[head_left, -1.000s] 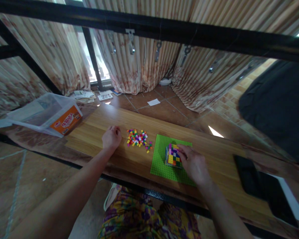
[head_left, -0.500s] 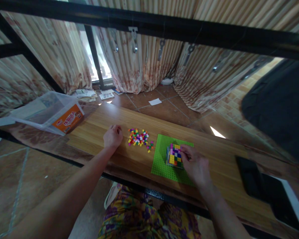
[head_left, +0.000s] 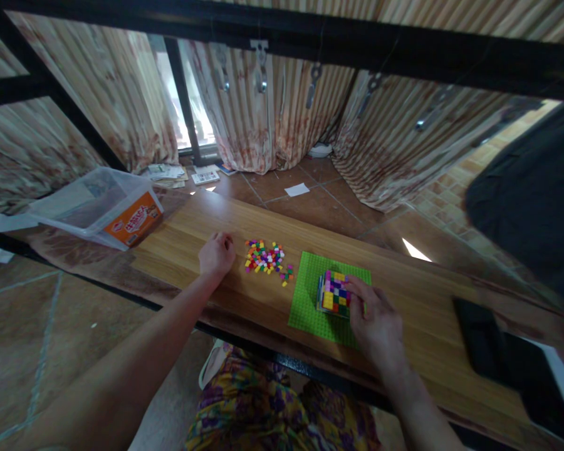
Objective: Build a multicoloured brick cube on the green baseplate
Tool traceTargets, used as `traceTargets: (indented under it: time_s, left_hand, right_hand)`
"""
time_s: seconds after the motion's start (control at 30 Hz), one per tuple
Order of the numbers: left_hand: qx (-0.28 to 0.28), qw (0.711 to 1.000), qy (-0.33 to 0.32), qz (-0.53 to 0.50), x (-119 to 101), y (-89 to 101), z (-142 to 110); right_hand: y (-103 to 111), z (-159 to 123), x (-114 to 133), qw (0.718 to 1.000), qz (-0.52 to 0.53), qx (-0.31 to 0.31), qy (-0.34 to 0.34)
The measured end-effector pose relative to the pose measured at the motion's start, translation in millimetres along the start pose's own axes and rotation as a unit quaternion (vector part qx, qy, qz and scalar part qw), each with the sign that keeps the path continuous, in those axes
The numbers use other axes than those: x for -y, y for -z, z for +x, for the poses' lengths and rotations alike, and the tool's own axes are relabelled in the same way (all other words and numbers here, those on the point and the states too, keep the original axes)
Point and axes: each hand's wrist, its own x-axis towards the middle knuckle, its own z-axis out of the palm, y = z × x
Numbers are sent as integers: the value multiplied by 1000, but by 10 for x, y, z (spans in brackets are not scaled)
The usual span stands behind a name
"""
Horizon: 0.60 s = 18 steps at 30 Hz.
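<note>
On the green studded baseplate (head_left: 305,297) stands a low block of small multicoloured toy bricks (head_left: 334,293), with yellow, purple, green and other studs on top. The bent fingers of my right hand (head_left: 378,316) are at the block's right side and top edge, thumb and forefinger close together. Whatever lies between those fingertips is hidden. My left hand (head_left: 217,254) rests on the wooden board with its fingers curled in, and I cannot see whether anything is inside. Just right of it lies a loose pile of tiny coloured bricks (head_left: 264,257).
A clear plastic box (head_left: 91,210) with an orange label stands at the board's left end. Dark flat objects (head_left: 484,341) lie at the right. A black metal bar (head_left: 282,44) crosses above, before striped curtains (head_left: 244,119). Papers (head_left: 297,189) lie on the tiled floor.
My right hand's fingers have shifted slightly right and back from the top of the brick block. The left hand stays curled beside the pile. The whole view has shifted a little.
</note>
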Motion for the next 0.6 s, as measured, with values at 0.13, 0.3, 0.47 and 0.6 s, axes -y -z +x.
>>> traceTargets:
  time_s: [0.13, 0.3, 0.47, 0.6]
  left_hand:
    - [-4, 1000, -1, 2, -3, 1, -7]
    - [-6, 1000, 3, 5, 4, -16, -2]
    - [-7, 1000, 0, -1, 6, -22, 0]
    - [-2, 1000, -1, -1, -6, -6, -5]
  right_hand:
    - [-36, -34, -3, 1000, -17, 8, 12]
    - [-91, -64, -27, 1000, -27, 5, 11]
    - [-111, -72, -61, 999, -32, 8, 28]
    - [-22, -75, 34, 999, -8, -47, 15]
